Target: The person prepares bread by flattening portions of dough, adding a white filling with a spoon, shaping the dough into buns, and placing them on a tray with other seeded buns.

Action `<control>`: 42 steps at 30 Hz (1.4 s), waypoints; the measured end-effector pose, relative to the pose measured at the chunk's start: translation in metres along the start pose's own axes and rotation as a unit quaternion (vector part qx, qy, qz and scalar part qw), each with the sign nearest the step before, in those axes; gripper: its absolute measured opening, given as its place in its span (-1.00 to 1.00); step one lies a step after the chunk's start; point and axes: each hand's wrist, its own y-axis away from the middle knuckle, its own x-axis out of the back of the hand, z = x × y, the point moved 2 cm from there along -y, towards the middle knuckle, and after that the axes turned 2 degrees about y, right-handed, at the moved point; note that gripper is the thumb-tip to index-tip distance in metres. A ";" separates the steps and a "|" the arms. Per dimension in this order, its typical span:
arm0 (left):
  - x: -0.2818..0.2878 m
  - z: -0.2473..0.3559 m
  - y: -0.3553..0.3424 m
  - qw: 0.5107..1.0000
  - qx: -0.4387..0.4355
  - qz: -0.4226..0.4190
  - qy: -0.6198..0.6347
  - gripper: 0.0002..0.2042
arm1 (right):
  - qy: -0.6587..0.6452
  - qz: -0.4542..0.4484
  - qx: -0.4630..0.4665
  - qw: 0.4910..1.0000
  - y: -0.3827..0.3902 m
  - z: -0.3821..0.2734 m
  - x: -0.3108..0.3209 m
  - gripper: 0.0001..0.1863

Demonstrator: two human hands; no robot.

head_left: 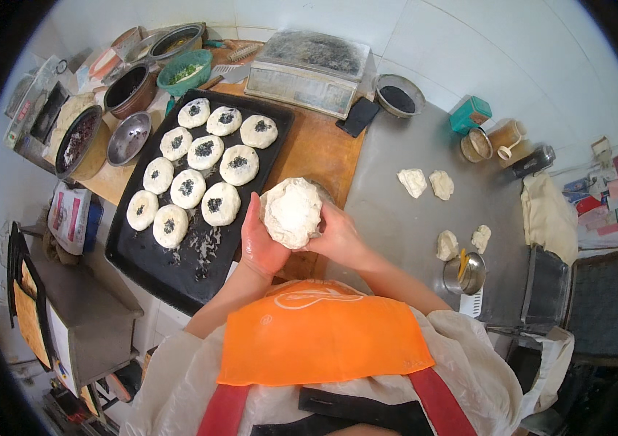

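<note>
A pale, uneven round of dough (291, 213) is held up in front of my orange apron, between both hands. My left hand (256, 245) cups it from the left, thumb side up. From the right, my right hand (339, 234) curls round its edge, with some fingers hidden behind it. A grey edge peeks out past the dough's upper right; I cannot tell what it belongs to. Left of my hands lies a black baking tray (160, 272) bearing several flat dough rounds, such as one dough round (221, 203), with dark seeds in the middle.
Four-sided scale (309, 69) at the back; beside it a phone (357, 116) and a bowl of dark seeds (399, 96). Dough pieces (412, 182) lie on the metal counter (396, 218), near a metal cup (464, 273). Bowls, including a green bowl (184, 72), crowd the back left.
</note>
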 end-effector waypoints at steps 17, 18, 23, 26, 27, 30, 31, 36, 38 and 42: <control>0.012 -0.003 0.000 0.969 0.111 0.098 -0.199 -0.52 | 0.221 0.009 0.166 0.961 -0.010 0.017 0.025 -0.59; 0.008 -0.005 0.002 0.971 0.111 0.091 -0.192 -0.52 | 0.184 0.003 0.073 0.980 -0.015 0.014 0.032 -0.58; 0.010 -0.011 -0.001 0.976 0.123 0.061 -0.170 -0.48 | -0.136 -0.075 -0.127 0.980 -0.023 0.027 0.035 -0.57; 0.008 -0.010 -0.005 0.976 0.109 0.070 -0.173 -0.46 | -0.060 -0.019 -0.045 0.997 -0.019 0.029 0.019 -0.64; 0.006 -0.010 -0.005 0.977 0.103 0.069 -0.171 -0.46 | 0.007 0.012 -0.006 1.000 -0.016 0.027 0.013 -0.67; 0.009 -0.009 -0.005 0.979 0.080 0.109 -0.152 -0.43 | 0.131 0.100 0.074 0.984 -0.004 0.009 -0.008 -0.71; 0.010 -0.009 -0.005 0.979 0.072 0.128 -0.143 -0.43 | 0.198 0.066 0.103 0.972 0.001 0.000 -0.011 -0.67; 0.015 -0.007 -0.008 0.984 0.023 0.132 -0.115 -0.42 | 0.187 -0.012 0.120 0.975 0.014 -0.019 -0.017 -0.55; 0.018 -0.005 -0.008 0.988 0.017 0.112 -0.108 -0.43 | 0.232 -0.006 0.204 0.951 0.012 -0.005 -0.020 -0.57; 0.016 -0.006 -0.001 0.966 0.083 0.130 -0.209 -0.44 | 0.313 -0.082 0.284 0.903 0.000 -0.002 0.000 -0.61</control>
